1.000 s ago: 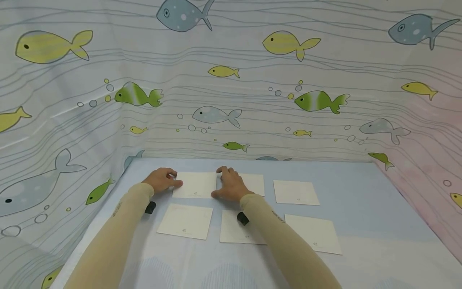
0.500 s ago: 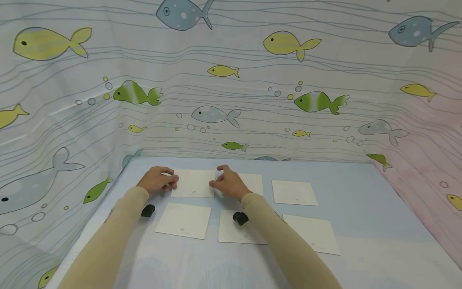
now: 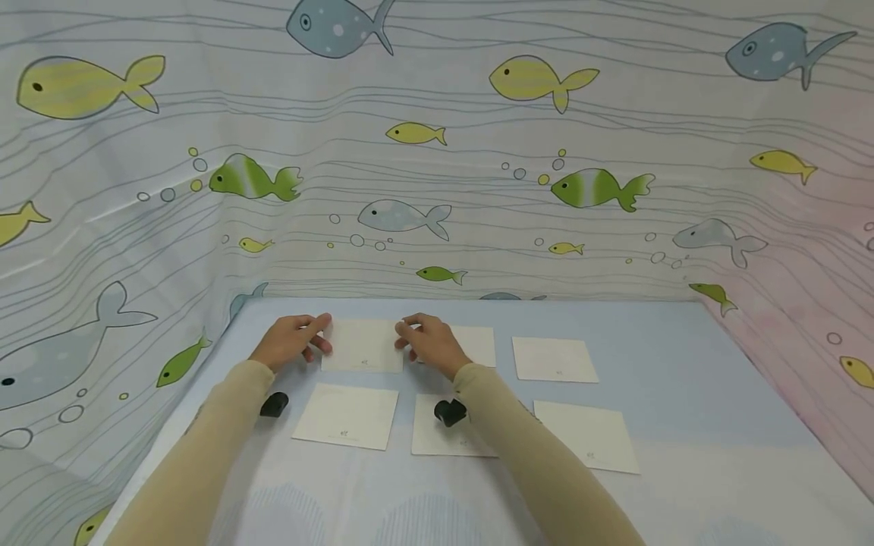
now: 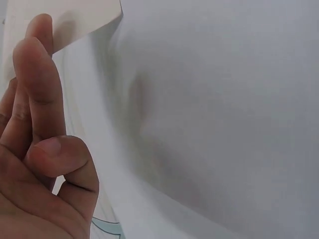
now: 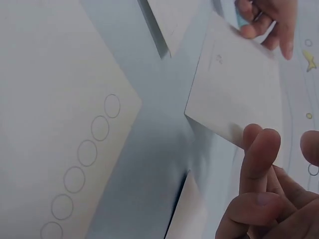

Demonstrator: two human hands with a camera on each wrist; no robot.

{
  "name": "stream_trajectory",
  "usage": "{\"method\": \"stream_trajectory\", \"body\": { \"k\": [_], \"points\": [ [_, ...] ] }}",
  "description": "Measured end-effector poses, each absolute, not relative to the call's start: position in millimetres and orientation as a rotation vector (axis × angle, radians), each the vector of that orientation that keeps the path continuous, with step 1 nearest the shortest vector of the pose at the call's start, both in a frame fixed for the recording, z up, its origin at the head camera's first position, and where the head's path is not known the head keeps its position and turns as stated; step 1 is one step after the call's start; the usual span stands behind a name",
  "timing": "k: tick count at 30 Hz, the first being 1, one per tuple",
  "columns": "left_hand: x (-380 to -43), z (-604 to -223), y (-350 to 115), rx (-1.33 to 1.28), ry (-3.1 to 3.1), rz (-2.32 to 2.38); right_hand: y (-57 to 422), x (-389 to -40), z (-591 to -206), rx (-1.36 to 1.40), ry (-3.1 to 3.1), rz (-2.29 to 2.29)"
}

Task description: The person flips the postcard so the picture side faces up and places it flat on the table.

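A white rectangular card (image 3: 362,345) with a small mark near its front edge lies at the back left in the head view, between both hands. At its left edge is my left hand (image 3: 290,340), fingers apart. The left wrist view has the fingertips (image 4: 37,64) overlapping the card's corner (image 4: 84,22), the thumb bent and away from it. My right hand (image 3: 433,343) is at the card's right edge with loosely bent fingers. In the right wrist view its fingertips (image 5: 264,144) overlap the edge of the card (image 5: 234,79). Neither hand shows a pinch on it.
More white cards lie in two rows: two at the back, (image 3: 485,345) one partly behind the right hand, and a front row with a left card (image 3: 346,417) and a right card (image 3: 590,436). The right forearm covers part of the front middle card (image 3: 426,436). Fish-patterned cloth (image 3: 437,174) surrounds the table.
Both hands have shifted their fingers along the card's sides; the right thumb has left the near right corner and its fingers have drawn together. The card has moved slightly away from the person.
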State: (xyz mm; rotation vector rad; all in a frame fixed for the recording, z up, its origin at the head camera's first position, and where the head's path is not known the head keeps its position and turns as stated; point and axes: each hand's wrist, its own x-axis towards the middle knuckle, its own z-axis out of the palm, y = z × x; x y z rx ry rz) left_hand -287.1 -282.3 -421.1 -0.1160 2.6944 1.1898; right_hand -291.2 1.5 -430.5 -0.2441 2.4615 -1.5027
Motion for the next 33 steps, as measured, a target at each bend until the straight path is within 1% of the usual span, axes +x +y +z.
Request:
{"method": "stream_trajectory", "body": {
  "k": [7,16,24,33],
  "points": [
    [-283.0,-419.0,-283.5,-0.098,2.706,1.243,3.0,-290.5,-428.2,-0.233,2.432,-1.572],
    [-279.2,-415.2,-284.0,-0.093,2.725,1.296,4.1,-288.4,-422.4,-0.302,2.436,-1.641],
    [-279.3,-419.7,-286.6,-0.074,2.766,1.215,2.6,-285.6,-425.1,-0.378,2.555,-1.535],
    [-274.0,-426.7,-287.5,0.045,2.778,1.232,1.0,-282.2,-428.3,-0.418,2.624,-1.426]
  ]
}}
